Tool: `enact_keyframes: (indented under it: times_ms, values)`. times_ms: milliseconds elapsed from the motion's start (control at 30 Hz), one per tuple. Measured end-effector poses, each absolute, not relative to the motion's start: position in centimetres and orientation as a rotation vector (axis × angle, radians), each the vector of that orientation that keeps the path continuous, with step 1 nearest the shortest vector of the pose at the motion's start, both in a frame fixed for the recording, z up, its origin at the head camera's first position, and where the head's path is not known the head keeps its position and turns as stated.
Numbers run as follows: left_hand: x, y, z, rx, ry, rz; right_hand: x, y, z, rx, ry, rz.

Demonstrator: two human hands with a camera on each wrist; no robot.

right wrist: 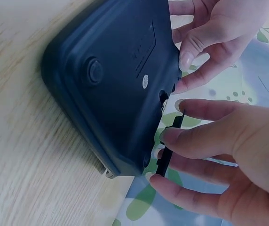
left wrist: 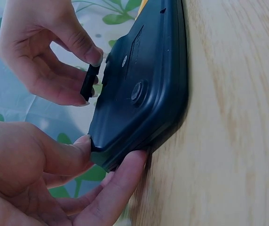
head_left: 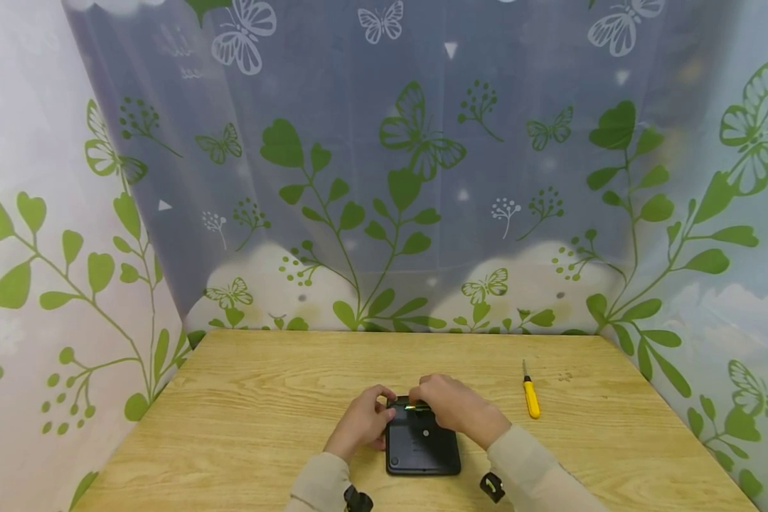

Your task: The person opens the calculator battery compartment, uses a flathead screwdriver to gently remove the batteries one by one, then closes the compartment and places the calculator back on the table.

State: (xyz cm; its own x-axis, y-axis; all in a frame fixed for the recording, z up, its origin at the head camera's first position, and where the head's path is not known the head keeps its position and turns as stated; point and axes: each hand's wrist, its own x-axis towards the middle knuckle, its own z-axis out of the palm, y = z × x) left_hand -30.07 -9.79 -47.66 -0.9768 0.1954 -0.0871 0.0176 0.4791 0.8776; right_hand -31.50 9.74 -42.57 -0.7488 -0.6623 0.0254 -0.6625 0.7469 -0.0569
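A black desk calculator [head_left: 422, 455] lies face down on the table, its rubber feet and a small round sticker [right wrist: 145, 81] showing. My left hand [head_left: 361, 423] grips its far left corner, thumb on the back and fingers at the side. Between the thumb and fingers of my right hand [head_left: 454, 405] is a thin black battery cover [right wrist: 170, 146], held just off the calculator's far edge. At the compartment by that edge a green and gold battery [head_left: 416, 407] shows in the head view, partly hidden by the right hand.
To the right of the calculator, a yellow-handled screwdriver [head_left: 531, 398] lies on the wooden table [head_left: 262, 405], its tip pointing away. Beyond the table's far edge hangs a curtain [head_left: 358, 213] printed with leaves and butterflies.
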Motion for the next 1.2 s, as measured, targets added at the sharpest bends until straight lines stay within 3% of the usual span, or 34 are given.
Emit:
enact_keyframes:
  times_ms: [1200]
  values:
    - [-30.1,-9.6,-47.7,0.153,2.555,1.5,-32.3,11.5,-41.8,1.114,-2.923,0.134]
